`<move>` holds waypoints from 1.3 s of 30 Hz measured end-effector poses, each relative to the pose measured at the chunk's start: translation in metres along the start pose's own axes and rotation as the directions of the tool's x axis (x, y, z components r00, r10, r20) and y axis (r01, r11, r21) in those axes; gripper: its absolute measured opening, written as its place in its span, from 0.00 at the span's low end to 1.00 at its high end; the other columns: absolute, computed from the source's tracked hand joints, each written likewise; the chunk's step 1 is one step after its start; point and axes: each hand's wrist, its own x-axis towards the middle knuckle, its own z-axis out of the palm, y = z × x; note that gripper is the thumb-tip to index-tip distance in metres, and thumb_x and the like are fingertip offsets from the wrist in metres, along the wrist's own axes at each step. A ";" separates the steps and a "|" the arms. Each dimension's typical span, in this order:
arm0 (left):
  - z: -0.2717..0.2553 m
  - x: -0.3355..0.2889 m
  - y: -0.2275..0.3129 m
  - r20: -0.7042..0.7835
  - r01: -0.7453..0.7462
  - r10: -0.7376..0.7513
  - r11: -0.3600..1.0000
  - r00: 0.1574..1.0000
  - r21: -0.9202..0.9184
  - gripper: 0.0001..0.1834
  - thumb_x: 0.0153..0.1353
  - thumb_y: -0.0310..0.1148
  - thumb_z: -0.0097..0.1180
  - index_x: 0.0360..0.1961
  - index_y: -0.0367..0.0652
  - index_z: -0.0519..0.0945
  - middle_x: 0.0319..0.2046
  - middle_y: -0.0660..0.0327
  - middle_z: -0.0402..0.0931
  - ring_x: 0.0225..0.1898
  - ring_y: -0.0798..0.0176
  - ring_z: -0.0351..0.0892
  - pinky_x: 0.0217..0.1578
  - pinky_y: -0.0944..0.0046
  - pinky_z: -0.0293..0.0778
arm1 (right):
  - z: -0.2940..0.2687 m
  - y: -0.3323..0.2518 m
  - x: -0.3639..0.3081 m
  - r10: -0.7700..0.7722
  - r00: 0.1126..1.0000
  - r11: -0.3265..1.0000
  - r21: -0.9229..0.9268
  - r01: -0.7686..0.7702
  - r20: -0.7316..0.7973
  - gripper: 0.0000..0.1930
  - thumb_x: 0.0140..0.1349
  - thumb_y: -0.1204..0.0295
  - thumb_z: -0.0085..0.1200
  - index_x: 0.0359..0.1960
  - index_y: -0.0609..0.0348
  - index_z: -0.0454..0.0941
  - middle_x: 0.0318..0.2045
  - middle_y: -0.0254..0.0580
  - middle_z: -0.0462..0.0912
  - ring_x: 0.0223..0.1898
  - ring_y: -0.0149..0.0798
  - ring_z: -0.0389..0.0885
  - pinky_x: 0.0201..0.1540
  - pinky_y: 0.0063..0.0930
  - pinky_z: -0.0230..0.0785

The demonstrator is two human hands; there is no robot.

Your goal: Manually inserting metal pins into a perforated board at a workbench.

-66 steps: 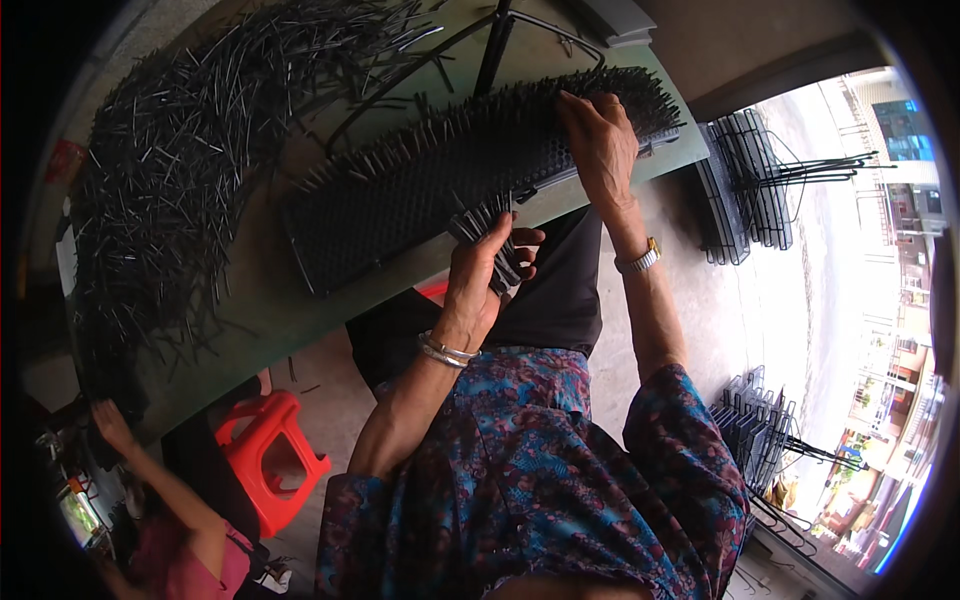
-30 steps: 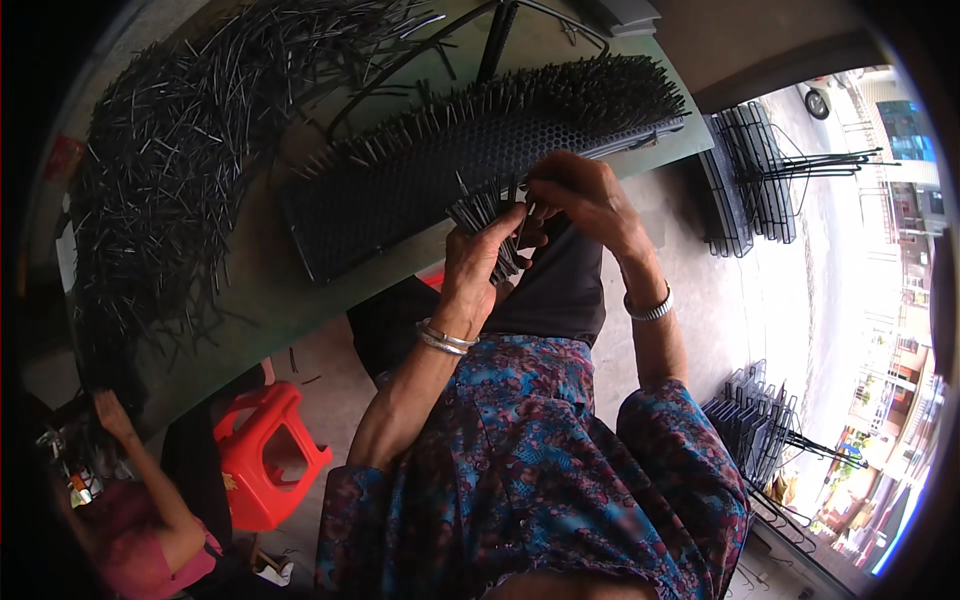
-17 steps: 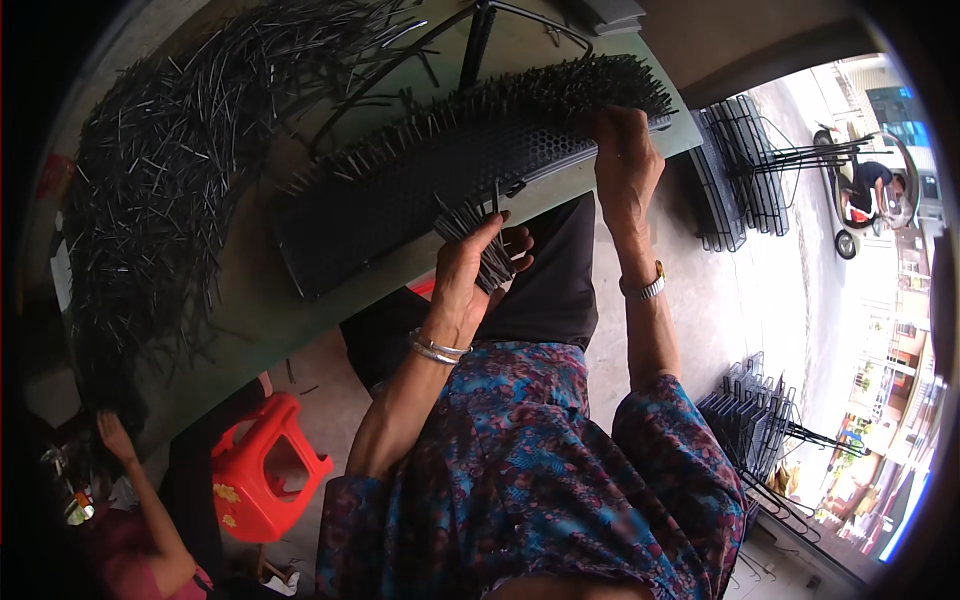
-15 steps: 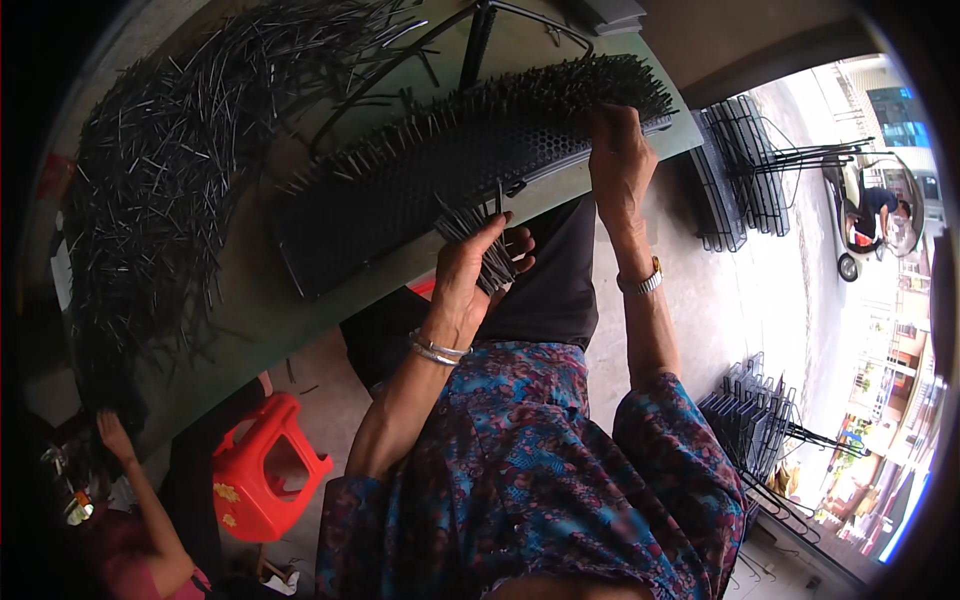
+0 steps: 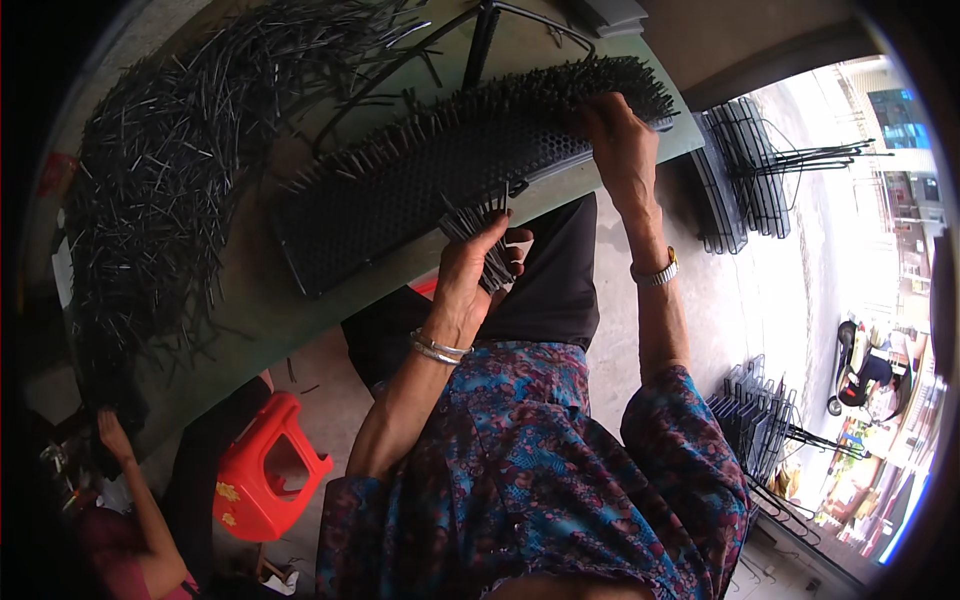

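A black perforated board (image 5: 370, 215) lies slanted on the green tabletop, its far part packed with upright black sticks (image 5: 520, 95). My left hand (image 5: 475, 258) is closed round a bundle of thin black sticks (image 5: 490, 262), just off the board's near edge. Over the board's right end is my right hand (image 5: 622, 145), its fingers pinched together low by the standing sticks. What those fingertips hold, if anything, is too dark and small to make out. Rows of small holes show across the board's near part.
A large heap of loose black sticks (image 5: 180, 170) covers the table's left side. A black metal frame (image 5: 480, 45) stands behind the board. Below the table is a red stool (image 5: 270, 470). Another person's arm (image 5: 140, 480) reaches in at lower left. Wire racks (image 5: 745, 175) stand at right.
My right hand has shifted slightly, its fingers moving a little left and inward over the board. My left hand keeps its bundle in nearly the same place. Outside, a vehicle has moved down the street.
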 end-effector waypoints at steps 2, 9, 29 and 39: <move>0.000 0.000 0.000 0.012 -0.012 0.012 1.000 1.000 0.005 0.10 0.62 0.34 0.61 0.40 0.41 0.80 0.32 0.53 0.83 0.24 0.66 0.81 0.23 0.68 0.77 | -0.003 -0.003 0.003 0.023 0.999 0.999 0.031 -0.024 0.025 0.05 0.65 0.77 0.52 0.40 0.64 0.76 0.28 0.45 0.84 0.31 0.34 0.85 0.35 0.24 0.73; 0.002 -0.001 0.000 0.016 -0.018 0.017 1.000 1.000 0.020 0.10 0.62 0.37 0.61 0.37 0.41 0.78 0.31 0.53 0.83 0.24 0.67 0.81 0.22 0.71 0.75 | 0.010 0.016 0.001 -0.088 0.994 0.996 0.014 0.087 0.071 0.07 0.61 0.77 0.54 0.41 0.58 0.80 0.30 0.43 0.83 0.33 0.36 0.84 0.36 0.26 0.73; 0.010 -0.010 0.002 -0.012 -0.020 0.021 0.998 1.000 0.067 0.13 0.61 0.37 0.62 0.41 0.39 0.79 0.32 0.54 0.83 0.28 0.62 0.84 0.24 0.69 0.75 | 0.016 0.006 -0.013 -0.222 0.973 0.851 -0.498 0.166 -0.056 0.12 0.62 0.63 0.58 0.44 0.50 0.84 0.36 0.41 0.78 0.37 0.46 0.77 0.38 0.37 0.69; 0.014 -0.016 0.003 -0.013 -0.066 0.069 0.986 0.998 0.155 0.13 0.60 0.37 0.63 0.42 0.41 0.81 0.31 0.58 0.84 0.27 0.64 0.84 0.23 0.70 0.73 | 0.001 -0.041 -0.053 0.163 0.745 0.786 0.372 -0.495 0.646 0.14 0.66 0.66 0.54 0.44 0.67 0.77 0.30 0.39 0.82 0.32 0.30 0.81 0.33 0.24 0.73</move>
